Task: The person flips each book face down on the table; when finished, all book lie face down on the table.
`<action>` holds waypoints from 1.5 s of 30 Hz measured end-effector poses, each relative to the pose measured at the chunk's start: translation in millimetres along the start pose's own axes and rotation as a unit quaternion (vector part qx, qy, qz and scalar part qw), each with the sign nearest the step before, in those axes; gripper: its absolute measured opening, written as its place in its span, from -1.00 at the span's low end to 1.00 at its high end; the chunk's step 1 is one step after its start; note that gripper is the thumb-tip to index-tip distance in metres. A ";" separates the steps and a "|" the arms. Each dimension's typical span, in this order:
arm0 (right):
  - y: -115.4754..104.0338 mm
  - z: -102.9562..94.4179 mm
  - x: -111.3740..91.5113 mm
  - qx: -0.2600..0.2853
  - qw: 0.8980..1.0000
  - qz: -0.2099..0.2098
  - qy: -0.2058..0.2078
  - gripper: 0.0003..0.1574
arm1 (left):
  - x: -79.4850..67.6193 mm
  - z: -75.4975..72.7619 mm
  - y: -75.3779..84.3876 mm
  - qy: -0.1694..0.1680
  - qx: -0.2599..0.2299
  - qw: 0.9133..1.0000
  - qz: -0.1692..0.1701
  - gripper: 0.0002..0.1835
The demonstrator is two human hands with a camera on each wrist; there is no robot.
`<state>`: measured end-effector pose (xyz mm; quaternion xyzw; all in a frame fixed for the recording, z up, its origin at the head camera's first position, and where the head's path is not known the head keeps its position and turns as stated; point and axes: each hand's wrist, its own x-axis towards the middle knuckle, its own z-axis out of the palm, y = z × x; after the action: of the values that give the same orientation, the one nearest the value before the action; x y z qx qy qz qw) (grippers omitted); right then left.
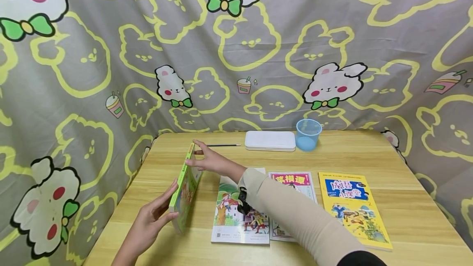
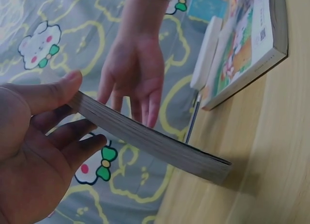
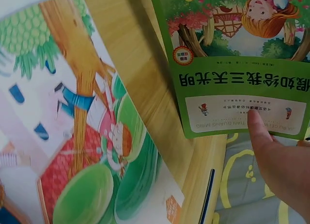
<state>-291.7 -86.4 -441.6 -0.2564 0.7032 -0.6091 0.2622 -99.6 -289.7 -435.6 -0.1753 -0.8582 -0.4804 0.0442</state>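
Observation:
A green-spined picture book (image 1: 186,192) stands on edge at the table's left, spine up. My left hand (image 1: 151,214) grips its near end, thumb on one cover and fingers on the other. At the far end, my right hand (image 1: 214,162) holds the book between thumb and fingers. In the right wrist view, one fingertip (image 3: 255,118) lies on the white title panel of the green cover (image 3: 232,78). The left wrist view shows the page edges (image 2: 155,141), with the thumb (image 2: 58,90) of my left hand at the upper end.
Right of the upright book lie a white illustrated book (image 1: 240,233), a pink-titled book (image 1: 292,178) partly under my right sleeve, and a yellow book (image 1: 356,212). Along the back are a pen (image 1: 223,145), a white case (image 1: 269,141) and a blue translucent cup (image 1: 308,134) before a patterned curtain (image 1: 277,32).

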 end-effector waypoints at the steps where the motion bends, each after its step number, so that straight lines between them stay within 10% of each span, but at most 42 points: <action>1: 0.4 0.6 0.5 0.012 1.000 -0.001 -0.002 0.16 | -0.2 -0.1 -0.2 -0.001 -0.002 1.000 0.006 -0.22; 14: 6.6 1.8 -2.9 0.118 0.993 0.012 -0.021 0.17 | -2.7 3.2 -0.6 -0.028 -0.009 0.999 0.045 -0.26; 26: 19.6 -6.1 -7.6 0.084 0.996 0.006 -0.014 0.15 | -1.6 18.5 -10.5 -0.013 -0.032 0.998 0.053 -0.23; 45: 34.3 -18.8 -19.4 -0.005 1.000 -0.003 0.006 0.19 | -1.7 29.2 -34.3 0.001 0.032 0.998 -0.054 -0.10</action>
<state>-291.7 -55.3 -472.2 -0.2564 0.7070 -0.6080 0.2545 -107.1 -281.9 -479.4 -0.1264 -0.8815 -0.4543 0.0243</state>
